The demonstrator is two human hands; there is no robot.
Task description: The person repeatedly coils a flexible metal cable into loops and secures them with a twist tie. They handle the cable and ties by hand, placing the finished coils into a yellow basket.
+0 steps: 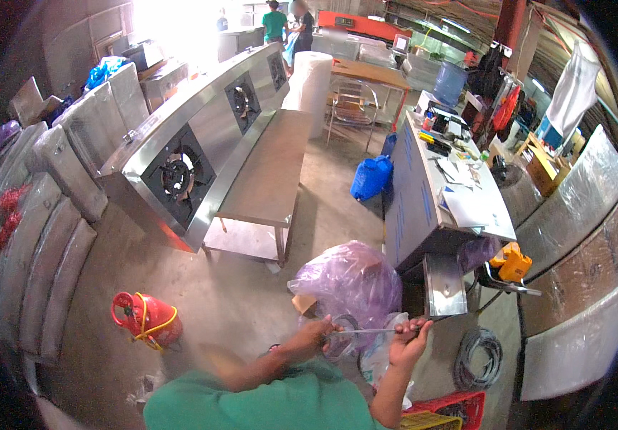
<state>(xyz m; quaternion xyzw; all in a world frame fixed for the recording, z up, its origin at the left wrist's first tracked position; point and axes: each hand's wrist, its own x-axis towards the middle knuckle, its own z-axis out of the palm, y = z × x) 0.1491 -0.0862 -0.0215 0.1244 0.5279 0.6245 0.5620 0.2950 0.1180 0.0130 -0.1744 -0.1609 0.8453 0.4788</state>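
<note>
A long, thin metal rod [367, 331], dark at its right end like a screwdriver, is held level between my two hands. My left hand [314, 338] closes around its left end. The fingers of my right hand [409, 342] wrap the dark right end, so its exact shape is hidden. Just beyond both hands lies a big pinkish-purple plastic bag [355, 279], bulging and partly see-through. Below the rod, clear plastic wrapping and a dark ring shape show, but I cannot make out what they are.
A red gas cylinder [157, 320] with a yellow hose stands left on the floor. Ahead is a steel stove range [205, 136] with a low shelf. A cluttered desk [466, 186], coiled hose [478, 358] and red crate [466, 408] are right. Two people [275, 25] stand far off.
</note>
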